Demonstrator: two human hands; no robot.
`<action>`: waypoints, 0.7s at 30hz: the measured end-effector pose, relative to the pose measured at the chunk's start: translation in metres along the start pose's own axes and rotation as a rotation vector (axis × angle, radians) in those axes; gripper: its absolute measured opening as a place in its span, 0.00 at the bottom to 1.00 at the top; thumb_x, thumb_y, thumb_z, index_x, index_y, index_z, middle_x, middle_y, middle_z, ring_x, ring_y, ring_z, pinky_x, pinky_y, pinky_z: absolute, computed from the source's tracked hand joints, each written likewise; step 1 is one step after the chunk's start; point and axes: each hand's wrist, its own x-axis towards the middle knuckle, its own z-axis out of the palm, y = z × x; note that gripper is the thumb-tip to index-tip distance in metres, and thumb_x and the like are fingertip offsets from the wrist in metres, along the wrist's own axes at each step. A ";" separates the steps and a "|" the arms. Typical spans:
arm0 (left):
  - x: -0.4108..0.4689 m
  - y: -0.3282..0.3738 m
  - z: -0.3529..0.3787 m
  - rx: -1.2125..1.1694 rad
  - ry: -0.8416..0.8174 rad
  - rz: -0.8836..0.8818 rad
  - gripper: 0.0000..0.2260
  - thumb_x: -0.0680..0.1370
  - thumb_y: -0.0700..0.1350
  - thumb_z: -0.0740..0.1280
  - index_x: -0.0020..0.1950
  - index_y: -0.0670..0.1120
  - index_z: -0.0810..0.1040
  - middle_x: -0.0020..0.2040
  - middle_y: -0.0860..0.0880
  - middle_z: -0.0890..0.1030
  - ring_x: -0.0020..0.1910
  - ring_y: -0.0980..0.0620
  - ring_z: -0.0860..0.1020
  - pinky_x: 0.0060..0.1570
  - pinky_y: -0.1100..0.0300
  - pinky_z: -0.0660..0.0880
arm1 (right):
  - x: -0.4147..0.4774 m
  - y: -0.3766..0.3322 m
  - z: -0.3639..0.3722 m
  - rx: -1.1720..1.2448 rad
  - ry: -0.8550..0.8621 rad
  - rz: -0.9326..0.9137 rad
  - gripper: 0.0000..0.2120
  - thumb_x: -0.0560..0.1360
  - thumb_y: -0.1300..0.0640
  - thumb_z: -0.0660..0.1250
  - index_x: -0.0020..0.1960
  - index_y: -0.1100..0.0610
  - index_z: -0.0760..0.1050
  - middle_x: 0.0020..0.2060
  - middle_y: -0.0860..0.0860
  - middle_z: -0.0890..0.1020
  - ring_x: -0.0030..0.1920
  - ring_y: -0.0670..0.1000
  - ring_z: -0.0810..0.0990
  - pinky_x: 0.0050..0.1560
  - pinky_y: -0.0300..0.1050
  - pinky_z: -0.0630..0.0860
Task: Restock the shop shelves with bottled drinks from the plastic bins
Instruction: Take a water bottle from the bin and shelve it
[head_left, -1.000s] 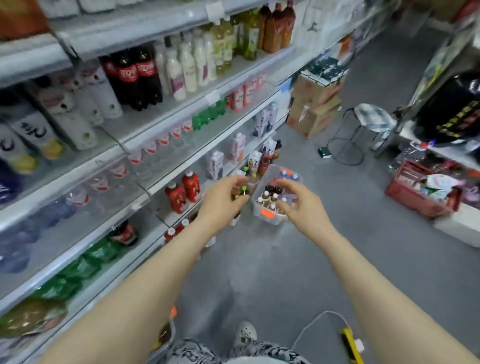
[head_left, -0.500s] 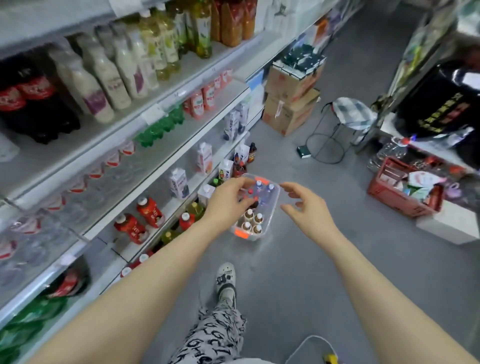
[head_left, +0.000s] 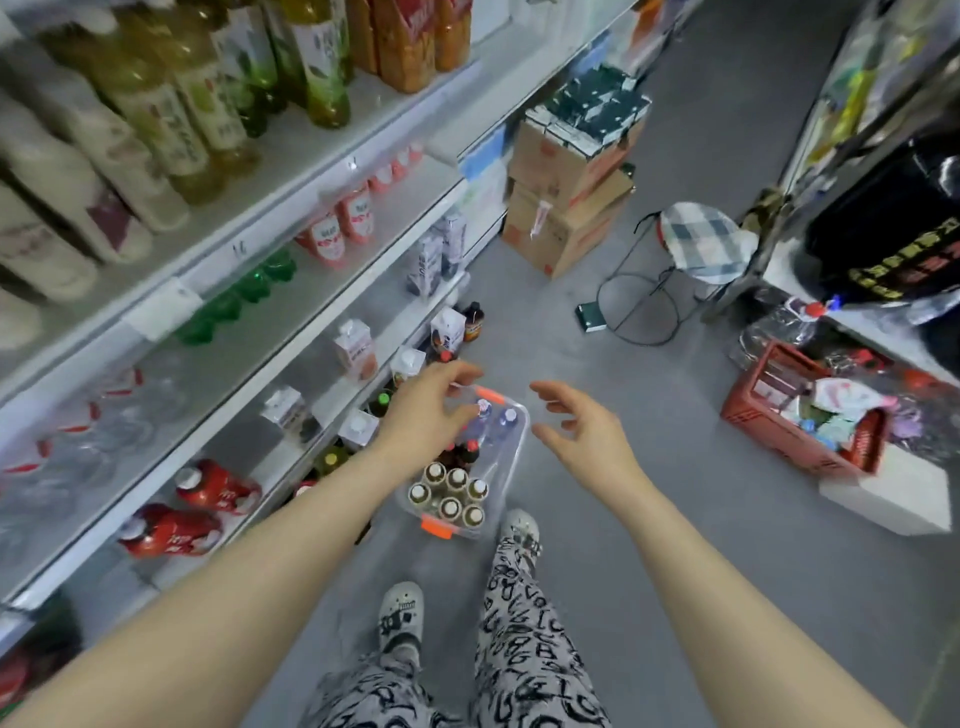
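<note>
A clear plastic bin (head_left: 511, 457) with orange clips stands on the grey floor beside the bottom shelf. It holds several brown bottles with pale caps (head_left: 451, 493) at its near end, dark bottles in the middle and blue-capped bottles (head_left: 506, 418) at its far end. My left hand (head_left: 428, 410) hovers over the bin's left side with fingers spread, holding nothing. My right hand (head_left: 576, 431) is held out just right of the bin, fingers apart and empty. The shelves (head_left: 291, 332) on my left carry red bottles (head_left: 218, 488), cartons and green bottles.
Stacked cardboard boxes (head_left: 566, 208) stand ahead against the shelf end. A wire stool with a checked cushion (head_left: 701, 244) and a red basket (head_left: 800, 421) of goods sit to the right. My feet (head_left: 400, 613) stand just behind the bin.
I have walked closer, so the bin now lies right below my hands. Both hands have lowered toward it and my right hand has opened wider.
</note>
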 end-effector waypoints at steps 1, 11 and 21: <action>0.012 -0.003 0.004 0.009 0.010 -0.023 0.17 0.74 0.44 0.73 0.62 0.53 0.78 0.57 0.55 0.80 0.54 0.58 0.79 0.57 0.51 0.78 | 0.017 0.008 -0.001 0.000 -0.029 0.002 0.22 0.75 0.63 0.70 0.67 0.50 0.76 0.62 0.46 0.81 0.60 0.47 0.79 0.62 0.46 0.74; 0.096 -0.039 0.062 -0.016 0.164 -0.254 0.16 0.75 0.41 0.73 0.62 0.46 0.80 0.57 0.49 0.81 0.53 0.51 0.80 0.58 0.54 0.76 | 0.166 0.096 0.016 0.063 -0.308 0.045 0.19 0.76 0.63 0.71 0.65 0.53 0.77 0.54 0.47 0.81 0.55 0.48 0.80 0.54 0.36 0.73; 0.154 -0.190 0.128 -0.062 0.121 -0.421 0.17 0.74 0.40 0.73 0.62 0.46 0.79 0.52 0.54 0.78 0.54 0.51 0.80 0.58 0.49 0.77 | 0.252 0.192 0.136 0.052 -0.358 0.108 0.19 0.73 0.66 0.72 0.62 0.55 0.79 0.51 0.47 0.82 0.50 0.55 0.83 0.57 0.54 0.79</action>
